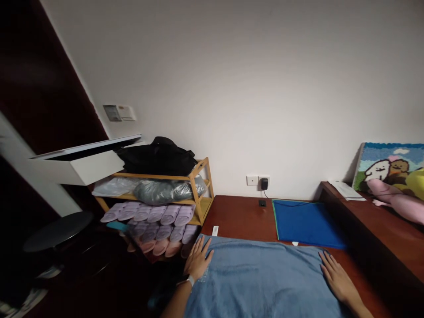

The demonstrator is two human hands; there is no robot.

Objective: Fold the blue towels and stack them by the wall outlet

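Cloth (265, 282) lies spread over the near part of the table (238, 216), its lower end running out of my view. Left hand (198, 260) rests palm down at its far left corner, fingers straight and fanned a little; right hand (336, 274) lies likewise at the far right corner, fingers long and only slightly parted. I see no pinch in either; both seem to press flat. My reading on progress: the spreading looks largely done, far edge roughly straight between the hands; shallow creases across the middle and rumples lower down are what is left. The near end I cannot judge. Just past the far edge, a white tag (215, 230) by the left hand and a blue mat (304, 223) with green trim toward the right. Behind, an adapter (264, 183) sits in the wall, its cord trailing toward the mat. Farther right, a raised ledge (374, 221) bears papers (347, 191), a pink plush (394, 201) and a picture (380, 168). Off left, I note a rack (198, 198) with slippers (155, 214) low down, a black bag (159, 157) and a white box (96, 165) on top. Floor there too dark for me to read.
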